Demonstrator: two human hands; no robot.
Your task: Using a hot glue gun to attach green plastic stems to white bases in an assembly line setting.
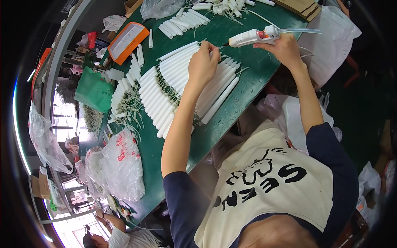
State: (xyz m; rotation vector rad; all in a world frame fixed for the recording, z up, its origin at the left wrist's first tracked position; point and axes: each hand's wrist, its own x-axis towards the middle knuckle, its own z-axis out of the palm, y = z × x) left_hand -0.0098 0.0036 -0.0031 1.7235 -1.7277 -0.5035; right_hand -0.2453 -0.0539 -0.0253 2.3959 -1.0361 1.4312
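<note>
Glue gun sits in the right grip, fingers wrapped around its handle, nozzle pointing at the left grip, a clear stick jutting from its rear. The left grip has thumb and forefinger drawn close together at the upper ends of the white tubes; whether they pinch anything, I cannot tell. Just left of it and below, these tubes lie side by side in a fan on the green tabletop, with pale threads along their lower ends and a second row beyond the threads. Right of the left wrist lie more, with pointed tips. Above the left grip, loose tubes are heaped; to its left stands an orange box, and farther left a green bag. Well below and left of it rests a clear plastic bag, and past that, another person.
</note>
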